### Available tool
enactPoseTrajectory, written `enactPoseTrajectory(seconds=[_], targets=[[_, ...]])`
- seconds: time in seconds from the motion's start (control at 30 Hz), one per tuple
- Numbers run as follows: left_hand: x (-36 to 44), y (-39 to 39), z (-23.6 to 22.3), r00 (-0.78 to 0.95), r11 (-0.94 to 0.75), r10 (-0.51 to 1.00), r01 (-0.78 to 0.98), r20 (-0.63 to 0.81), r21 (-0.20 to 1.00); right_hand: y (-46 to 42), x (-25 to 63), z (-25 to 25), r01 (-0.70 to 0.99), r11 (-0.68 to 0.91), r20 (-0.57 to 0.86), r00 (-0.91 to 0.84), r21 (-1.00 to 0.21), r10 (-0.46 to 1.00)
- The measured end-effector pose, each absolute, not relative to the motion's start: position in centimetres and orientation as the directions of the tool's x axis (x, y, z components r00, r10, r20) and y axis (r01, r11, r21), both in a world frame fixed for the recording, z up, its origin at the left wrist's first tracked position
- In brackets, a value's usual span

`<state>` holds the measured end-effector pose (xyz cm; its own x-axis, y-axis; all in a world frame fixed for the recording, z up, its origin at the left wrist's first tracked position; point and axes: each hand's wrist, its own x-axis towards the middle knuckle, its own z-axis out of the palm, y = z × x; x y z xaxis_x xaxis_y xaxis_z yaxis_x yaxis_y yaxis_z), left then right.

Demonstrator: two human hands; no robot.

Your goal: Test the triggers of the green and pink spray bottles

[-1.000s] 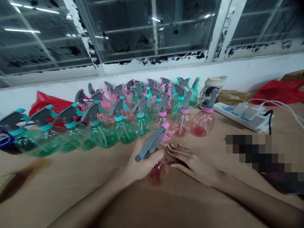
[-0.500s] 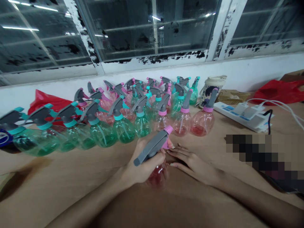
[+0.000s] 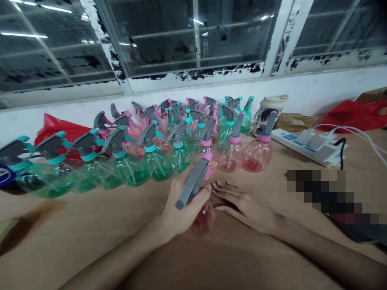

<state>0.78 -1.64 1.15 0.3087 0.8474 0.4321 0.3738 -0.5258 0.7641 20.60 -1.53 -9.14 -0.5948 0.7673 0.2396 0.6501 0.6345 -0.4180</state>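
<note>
I am gripping a pink-tinted plastic spray bottle (image 3: 203, 220) in my left hand (image 3: 186, 207), with my left fingers (image 3: 199, 196) curled closely around its upper body and neck. Its grey sprayer head (image 3: 193, 181) is slanting across the back of my hand, and a pink fitting (image 3: 207, 157) is showing at the top end. The bottle is sitting between my two hands at the near edge of the group, though I cannot tell whether its base is touching the table (image 3: 84, 229). My right hand (image 3: 246, 207) is lying open and palm-down on the table, its fingers (image 3: 226, 191) loosely spread and reaching toward the bottle without pinching anything. I am keeping the grip on the firm upper part of the bottle, where the sprayer head stays steady, and keeping my open hand close enough to support it. I am also keeping my knuckles clear of the nearest pink spray bottle (image 3: 229, 159) and green spray bottle (image 3: 159, 167), which are standing just beyond my hands in crowded rows with many others. To the right, a white power strip (image 3: 305, 146) is lying on the table with cables running from it, beside a printed cup (image 3: 269, 112) and a red plastic bag (image 3: 353, 116). A pixelated patch (image 3: 332, 197) is hiding whatever lies on the right of the table.
</note>
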Motion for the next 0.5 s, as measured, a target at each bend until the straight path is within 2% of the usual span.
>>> enactPoseTrajectory(seconds=[0.13,0.5], targets=[[0.81,-1.65,0.88,0.334,-0.561,0.825,0.388,0.456,0.731,-1.45,20.64,-9.25,0.632,0.655,0.268,-0.603,-0.414,0.751],[0.61,-1.33,1.28,0.464,-0.562,0.792,0.297,0.397,0.772,-1.50,20.61,-9.19,0.615,0.655,0.294,-0.590,-0.439,0.751]])
